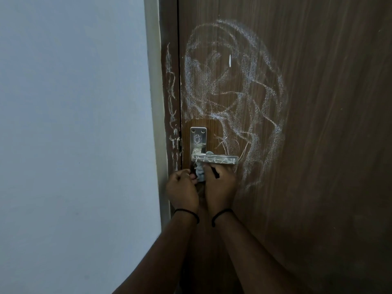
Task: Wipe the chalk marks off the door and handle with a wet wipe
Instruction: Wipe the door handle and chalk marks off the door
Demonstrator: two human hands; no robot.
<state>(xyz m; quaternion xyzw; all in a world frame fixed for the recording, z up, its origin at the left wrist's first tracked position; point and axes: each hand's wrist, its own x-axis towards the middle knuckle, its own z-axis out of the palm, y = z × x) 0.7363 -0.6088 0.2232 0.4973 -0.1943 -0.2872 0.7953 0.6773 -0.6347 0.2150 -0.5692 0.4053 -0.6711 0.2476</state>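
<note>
A brown wooden door (318, 102) carries broad white chalk scribbles (233, 85) above and to the right of its metal handle (214, 159). The lever and its plate (198, 139) bear chalk marks too. Just under the lever, a crumpled pale wet wipe (200, 172) is pinched between both hands. My left hand (182, 190) grips it from the left. My right hand (219, 183) grips it from the right, knuckles touching the lever's underside. Most of the wipe is hidden by the fingers.
The brown door frame (169, 92) left of the door has chalk streaks down its length. A pale blue-grey wall (74, 124) fills the left half of the view. Both wrists wear thin black bands.
</note>
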